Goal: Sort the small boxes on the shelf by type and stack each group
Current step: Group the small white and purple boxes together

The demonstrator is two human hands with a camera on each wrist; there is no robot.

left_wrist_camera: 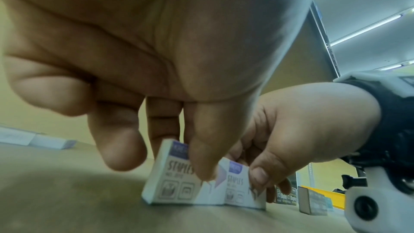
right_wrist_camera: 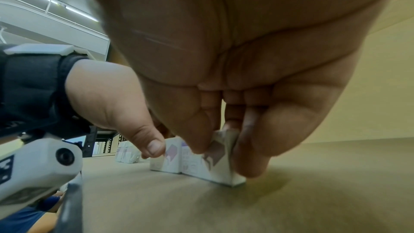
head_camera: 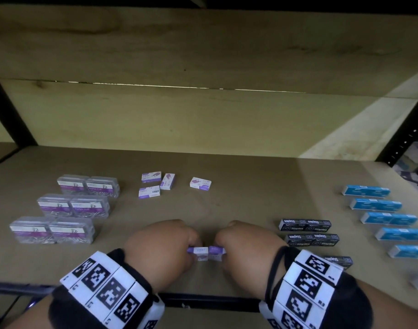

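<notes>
Two small white-and-purple staple boxes stand on edge, side by side and touching, near the shelf's front edge. My left hand (head_camera: 160, 245) pinches the left box (head_camera: 201, 253) (left_wrist_camera: 172, 174) between thumb and fingers. My right hand (head_camera: 246, 245) pinches the right box (head_camera: 215, 254) (right_wrist_camera: 210, 164) the same way. Several more white-and-purple boxes (head_camera: 155, 184) lie loose further back, one (head_camera: 200, 184) apart to the right.
Clear paper-clip boxes (head_camera: 72, 207) sit in pairs at the left. Dark staple boxes (head_camera: 307, 231) lie at the right, with a row of blue boxes (head_camera: 381, 210) beyond them. A black rail (head_camera: 203, 302) edges the shelf front; black uprights flank both sides.
</notes>
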